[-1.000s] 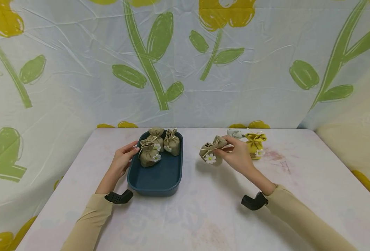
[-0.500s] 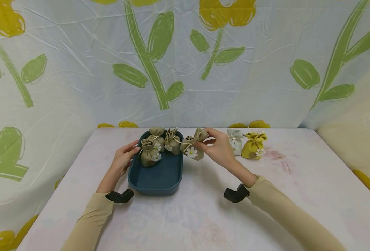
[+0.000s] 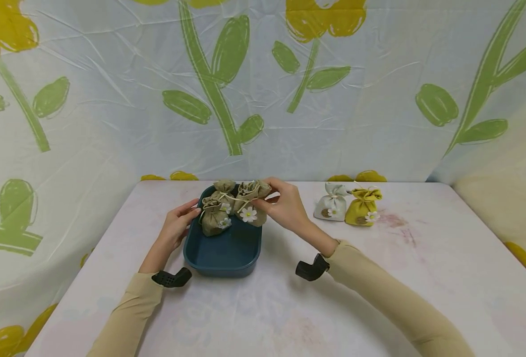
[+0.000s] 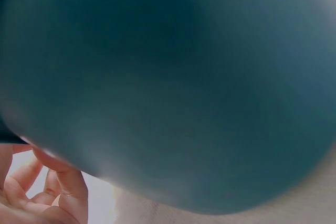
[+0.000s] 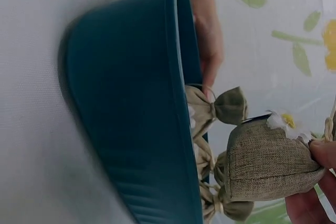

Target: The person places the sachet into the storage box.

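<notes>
A brown drawstring pouch with a white flower (image 5: 273, 161) is pinched near its tied neck by my right hand (image 3: 287, 206). It hangs tilted above the right rim of a dark blue tub (image 3: 222, 255), hiding one pouch there in the head view. Inside the tub stand similar brown pouches; one pouch (image 3: 213, 220) is at the left, another pouch (image 3: 224, 191) behind it. My left hand (image 3: 173, 227) holds the tub's left rim, its fingers (image 4: 71, 190) bent at the edge in the left wrist view.
On the table (image 3: 289, 312), right of the tub, stand a pale grey pouch (image 3: 331, 206) and a yellow pouch (image 3: 363, 210), side by side. A flower-printed cloth (image 3: 334, 124) hangs behind the table.
My right hand has carried the brown pouch leftward from beside the yellow and grey pouches to above the tub's right side. The left hand stays on the rim.
</notes>
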Action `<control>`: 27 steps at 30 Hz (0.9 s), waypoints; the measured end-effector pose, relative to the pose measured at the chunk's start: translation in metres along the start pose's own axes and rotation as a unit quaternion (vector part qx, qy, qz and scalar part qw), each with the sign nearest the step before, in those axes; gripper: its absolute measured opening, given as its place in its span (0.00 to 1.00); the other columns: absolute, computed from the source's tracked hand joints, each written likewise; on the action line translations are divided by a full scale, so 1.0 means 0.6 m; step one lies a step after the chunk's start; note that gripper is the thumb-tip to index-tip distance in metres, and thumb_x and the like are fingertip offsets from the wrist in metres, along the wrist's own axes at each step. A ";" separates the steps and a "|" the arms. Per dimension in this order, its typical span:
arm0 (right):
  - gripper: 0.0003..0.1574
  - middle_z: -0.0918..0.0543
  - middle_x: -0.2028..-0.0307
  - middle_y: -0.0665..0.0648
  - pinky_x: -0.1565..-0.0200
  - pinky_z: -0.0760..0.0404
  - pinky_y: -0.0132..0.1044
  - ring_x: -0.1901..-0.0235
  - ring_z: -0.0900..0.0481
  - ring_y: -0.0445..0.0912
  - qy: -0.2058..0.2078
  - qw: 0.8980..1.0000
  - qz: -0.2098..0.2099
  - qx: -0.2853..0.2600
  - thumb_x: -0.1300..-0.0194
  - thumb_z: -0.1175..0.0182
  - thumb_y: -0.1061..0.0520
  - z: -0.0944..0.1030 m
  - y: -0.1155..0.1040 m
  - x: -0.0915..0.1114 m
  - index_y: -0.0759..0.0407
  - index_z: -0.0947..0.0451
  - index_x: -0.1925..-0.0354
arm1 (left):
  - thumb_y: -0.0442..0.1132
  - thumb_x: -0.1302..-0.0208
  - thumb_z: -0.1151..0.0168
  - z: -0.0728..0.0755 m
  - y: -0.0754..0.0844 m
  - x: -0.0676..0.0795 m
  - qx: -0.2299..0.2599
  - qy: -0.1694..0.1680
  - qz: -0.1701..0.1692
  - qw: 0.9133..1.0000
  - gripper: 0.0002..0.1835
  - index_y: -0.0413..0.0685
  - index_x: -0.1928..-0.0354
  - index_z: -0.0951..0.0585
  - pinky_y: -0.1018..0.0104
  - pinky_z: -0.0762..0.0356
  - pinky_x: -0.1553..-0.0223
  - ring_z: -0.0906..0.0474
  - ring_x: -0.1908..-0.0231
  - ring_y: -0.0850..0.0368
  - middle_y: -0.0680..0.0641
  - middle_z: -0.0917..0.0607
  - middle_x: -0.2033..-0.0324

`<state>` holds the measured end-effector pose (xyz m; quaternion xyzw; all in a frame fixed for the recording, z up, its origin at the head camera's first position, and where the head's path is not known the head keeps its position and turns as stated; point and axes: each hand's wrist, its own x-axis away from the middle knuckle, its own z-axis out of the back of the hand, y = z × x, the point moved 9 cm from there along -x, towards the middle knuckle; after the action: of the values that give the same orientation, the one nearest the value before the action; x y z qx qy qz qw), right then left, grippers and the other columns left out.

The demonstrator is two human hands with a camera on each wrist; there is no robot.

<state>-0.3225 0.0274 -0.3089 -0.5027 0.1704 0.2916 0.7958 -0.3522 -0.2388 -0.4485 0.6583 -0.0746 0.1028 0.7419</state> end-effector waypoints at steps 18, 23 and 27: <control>0.15 0.14 0.70 0.57 0.68 0.20 0.32 0.72 0.17 0.46 -0.034 0.997 0.014 0.064 0.49 0.27 0.60 -0.062 0.025 -0.008 0.58 0.19 0.61 | 0.46 0.33 0.40 -0.003 0.011 0.009 0.008 -0.003 -0.015 1.000 0.29 0.56 0.31 0.31 0.66 0.25 0.56 0.24 0.52 0.61 0.42 0.28 0.37; 0.16 0.14 0.69 0.56 0.68 0.20 0.32 0.72 0.17 0.45 -0.040 0.996 0.012 0.073 0.49 0.26 0.58 -0.069 0.031 -0.008 0.58 0.19 0.61 | 0.44 0.30 0.45 -0.002 0.005 0.004 0.002 0.001 -0.002 1.000 0.27 0.56 0.30 0.34 0.70 0.25 0.58 0.24 0.55 0.64 0.43 0.30 0.35; 0.16 0.14 0.69 0.56 0.68 0.20 0.33 0.72 0.17 0.45 -0.047 0.995 0.007 0.084 0.48 0.27 0.58 -0.072 0.035 -0.007 0.58 0.19 0.61 | 0.43 0.29 0.45 -0.002 0.004 0.003 0.007 -0.001 -0.001 1.000 0.28 0.55 0.29 0.35 0.74 0.24 0.62 0.24 0.60 0.69 0.42 0.31 0.35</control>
<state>-0.3383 -0.0058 -0.3400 -0.4181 0.1605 0.3054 0.8403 -0.3512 -0.2374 -0.4457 0.6635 -0.0736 0.1017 0.7376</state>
